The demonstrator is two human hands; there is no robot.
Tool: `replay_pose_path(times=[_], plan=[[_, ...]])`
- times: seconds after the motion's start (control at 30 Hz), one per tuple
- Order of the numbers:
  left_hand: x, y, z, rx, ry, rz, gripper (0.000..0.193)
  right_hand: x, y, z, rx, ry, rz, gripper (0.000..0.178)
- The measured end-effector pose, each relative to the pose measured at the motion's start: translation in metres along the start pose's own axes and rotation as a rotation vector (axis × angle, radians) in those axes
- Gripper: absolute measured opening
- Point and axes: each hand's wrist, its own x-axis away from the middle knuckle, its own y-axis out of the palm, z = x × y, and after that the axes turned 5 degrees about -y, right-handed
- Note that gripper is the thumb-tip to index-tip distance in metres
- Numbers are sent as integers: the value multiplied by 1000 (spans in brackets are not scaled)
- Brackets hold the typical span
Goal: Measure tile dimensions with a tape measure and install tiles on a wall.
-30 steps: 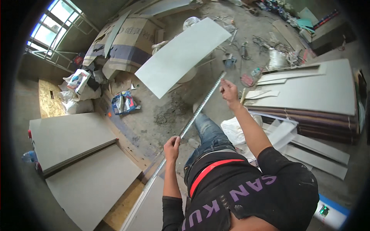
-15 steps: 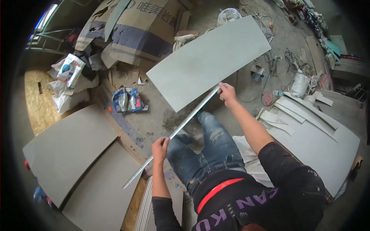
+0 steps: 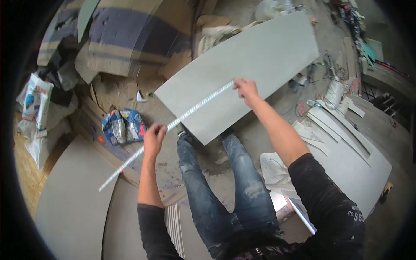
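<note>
Both of my hands hold a long, narrow measuring tape [image 3: 200, 105], silvery white with fine marks and a few red ones. My right hand [image 3: 246, 91] pinches its far end over the big light-grey tile [image 3: 268, 52]. Lower and to the left, my left hand [image 3: 153, 138] is closed around the tape partway along, and the free end sticks out past it toward the lower left. The tape slants across the near left corner of the tile; whether it touches the surface I cannot tell. No tape case is visible.
More grey tiles [image 3: 78, 190] lie at the lower left. Near my left hand sits a crumpled blue bag [image 3: 123, 126]. A white board [image 3: 355, 173] with cut strips is at the right, cables [image 3: 330, 67] behind it. Large cardboard [image 3: 130, 39] stands at the back left.
My hands have moved left and away from me with the tape, whose far end now lies over the tile instead of by its near edge. The view has shifted, and my legs appear straighter.
</note>
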Motion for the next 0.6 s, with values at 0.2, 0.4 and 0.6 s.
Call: replay_pose_path(times=[0.2,0.4,0.6], plan=[[-156,-7,-63,13,25,31,28,-130,98,26,147,-49,-32,29],[-209,7,-92,104,-10,29,28,-183,130,23,152,-116,-119,29],[-217,13,-98,76,38,42,30,-192,132,24,257,-165,-103,27]])
